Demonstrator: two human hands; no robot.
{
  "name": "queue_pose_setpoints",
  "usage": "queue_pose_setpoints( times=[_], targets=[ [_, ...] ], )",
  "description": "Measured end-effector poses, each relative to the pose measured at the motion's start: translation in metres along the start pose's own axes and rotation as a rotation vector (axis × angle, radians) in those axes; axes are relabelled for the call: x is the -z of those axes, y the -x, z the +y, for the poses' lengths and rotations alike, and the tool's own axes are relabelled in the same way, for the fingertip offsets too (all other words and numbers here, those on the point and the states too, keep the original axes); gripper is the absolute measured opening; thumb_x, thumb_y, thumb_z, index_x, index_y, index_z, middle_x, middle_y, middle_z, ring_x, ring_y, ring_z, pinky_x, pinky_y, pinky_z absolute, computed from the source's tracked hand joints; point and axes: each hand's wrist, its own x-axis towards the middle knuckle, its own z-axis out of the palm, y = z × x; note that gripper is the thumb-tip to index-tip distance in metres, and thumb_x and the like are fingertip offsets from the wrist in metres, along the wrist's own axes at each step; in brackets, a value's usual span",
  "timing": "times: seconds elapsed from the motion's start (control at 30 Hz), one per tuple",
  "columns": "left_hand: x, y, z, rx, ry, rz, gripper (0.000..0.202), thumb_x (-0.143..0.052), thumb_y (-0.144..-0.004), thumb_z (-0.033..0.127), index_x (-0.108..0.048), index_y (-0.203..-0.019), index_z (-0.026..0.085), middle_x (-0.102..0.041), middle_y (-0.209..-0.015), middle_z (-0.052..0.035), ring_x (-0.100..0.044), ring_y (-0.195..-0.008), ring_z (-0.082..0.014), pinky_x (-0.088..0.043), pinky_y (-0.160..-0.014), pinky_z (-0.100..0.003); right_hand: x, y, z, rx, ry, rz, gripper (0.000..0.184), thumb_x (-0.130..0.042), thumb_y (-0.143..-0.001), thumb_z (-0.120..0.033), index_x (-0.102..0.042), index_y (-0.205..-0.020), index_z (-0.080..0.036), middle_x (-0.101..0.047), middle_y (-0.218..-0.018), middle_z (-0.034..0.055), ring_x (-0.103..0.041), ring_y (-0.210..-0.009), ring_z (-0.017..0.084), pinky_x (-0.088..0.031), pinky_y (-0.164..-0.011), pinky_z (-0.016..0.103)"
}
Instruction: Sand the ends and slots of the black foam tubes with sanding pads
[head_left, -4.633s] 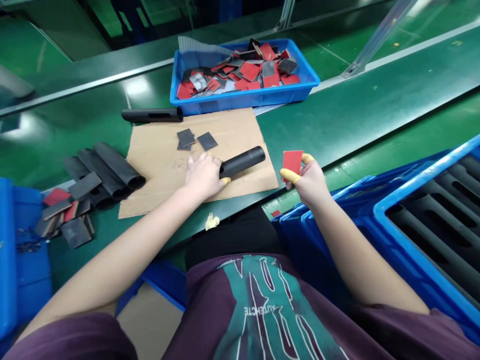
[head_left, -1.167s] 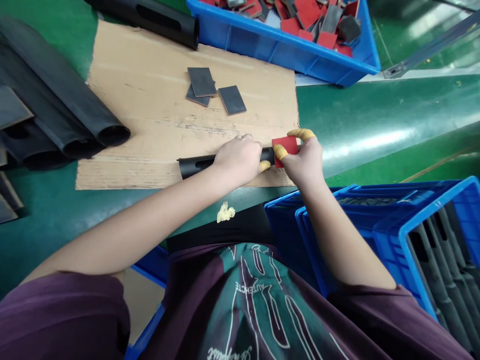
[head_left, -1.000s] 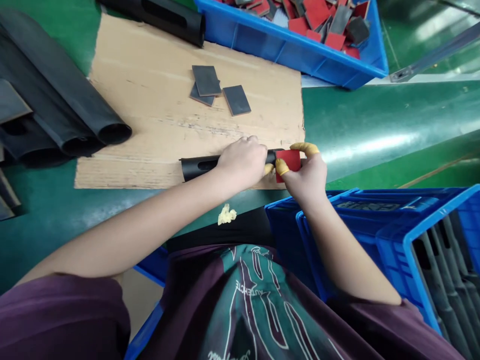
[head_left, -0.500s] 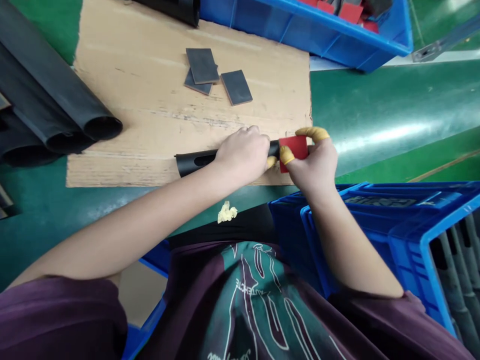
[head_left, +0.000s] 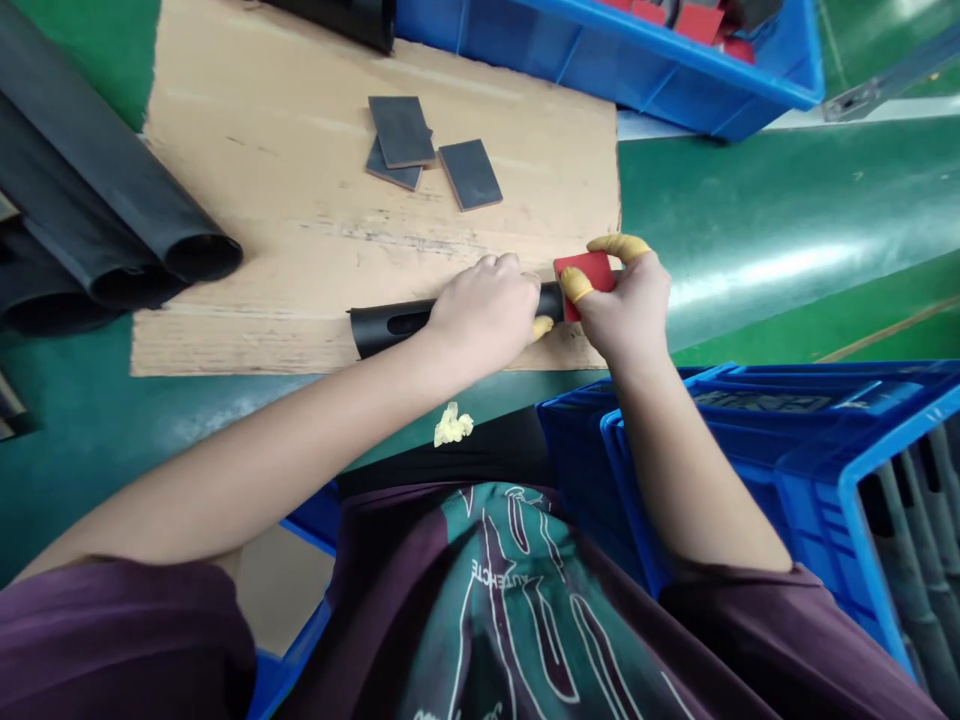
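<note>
My left hand point(head_left: 486, 312) is closed around a black tube point(head_left: 375, 330) with an oval slot near its left end. The tube lies along the front part of a cardboard sheet point(head_left: 285, 240). At the tube's right end, my right hand point(head_left: 628, 298) grips a flat red square pad point(head_left: 592, 267) between thumb and fingers. The pad sits against the tube's end, though the contact is partly hidden by the thumb. Yellow finger covers show on my right thumb and forefinger, and on a left fingertip.
Several dark square pads point(head_left: 471, 175) lie on the cardboard. Large black tubes point(head_left: 150, 190) are stacked at left. A blue bin point(head_left: 525, 45) with red pads stands at the back, blue crates point(head_left: 780, 440) at right. Crumpled yellow bits point(head_left: 453, 424) lie near the front edge.
My right hand has moved the red pad slightly upward and turned it at the tube's end. The left hand and the tube have stayed nearly in place.
</note>
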Motion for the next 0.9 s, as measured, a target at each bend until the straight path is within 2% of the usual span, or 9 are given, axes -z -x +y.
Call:
queue_pose_setpoints(
  times=[0.2,0.4,0.57,0.67,0.77,0.9],
  targets=[
    [0.002,-0.002,-0.002,-0.035,0.001,-0.026,0.038,-0.060,-0.094,0.039,-0.071,-0.121,0.015,-0.064,-0.123,-0.0151,-0.059,-0.120,-0.0322,-0.049,-0.099,-0.042,0.006,0.024,0.000,-0.095,-0.040,0.006,0.035,-0.069,-0.070,-0.036,-0.059,-0.100,-0.021,-0.061,-0.062,-0.0001,-0.055,-0.048,0.018,-0.046,-0.048,0.035],
    [-0.001,0.002,0.000,-0.046,-0.020,0.011,0.038,-0.060,-0.094,0.037,-0.069,-0.124,0.015,-0.062,-0.127,-0.0150,-0.056,-0.124,-0.0316,-0.048,-0.100,-0.040,0.001,0.005,0.000,-0.048,-0.054,0.020,0.034,-0.070,-0.069,-0.035,-0.058,-0.099,-0.021,-0.062,-0.064,0.0003,-0.059,-0.053,0.020,-0.050,-0.054,0.036],
    [0.000,0.001,-0.003,-0.052,-0.017,-0.021,0.039,-0.061,-0.094,0.038,-0.070,-0.124,0.015,-0.063,-0.126,-0.0151,-0.057,-0.122,-0.0313,-0.048,-0.099,-0.040,-0.002,0.023,0.015,-0.073,-0.214,0.063,0.043,-0.066,-0.070,-0.048,-0.055,-0.103,-0.023,-0.061,-0.060,-0.0003,-0.054,-0.045,0.019,-0.047,-0.047,0.036],
    [0.001,-0.001,-0.004,-0.047,-0.021,-0.022,0.042,-0.059,-0.094,0.041,-0.070,-0.124,0.014,-0.063,-0.125,-0.0161,-0.057,-0.121,-0.0327,-0.048,-0.101,-0.042,0.005,0.028,0.033,-0.086,-0.224,0.099,0.051,-0.069,-0.069,-0.052,-0.055,-0.108,-0.024,-0.065,-0.065,0.0015,-0.059,-0.050,0.021,-0.053,-0.052,0.040],
    [0.002,-0.002,-0.004,-0.033,-0.044,-0.021,0.045,-0.058,-0.095,0.044,-0.069,-0.125,0.014,-0.064,-0.123,-0.0158,-0.058,-0.121,-0.0326,-0.048,-0.101,-0.042,0.014,0.019,0.046,-0.093,-0.260,0.127,0.058,-0.072,-0.068,-0.057,-0.054,-0.112,-0.023,-0.067,-0.069,0.0037,-0.064,-0.056,0.025,-0.057,-0.060,0.045],
    [0.002,-0.002,-0.002,-0.026,-0.069,-0.026,0.045,-0.057,-0.094,0.046,-0.071,-0.122,0.013,-0.064,-0.121,-0.0161,-0.059,-0.118,-0.0328,-0.049,-0.097,-0.042,0.013,0.007,0.048,-0.071,-0.325,0.076,0.069,-0.069,-0.072,-0.065,-0.053,-0.122,-0.022,-0.071,-0.075,0.0060,-0.069,-0.063,0.027,-0.060,-0.066,0.049]
  ],
)
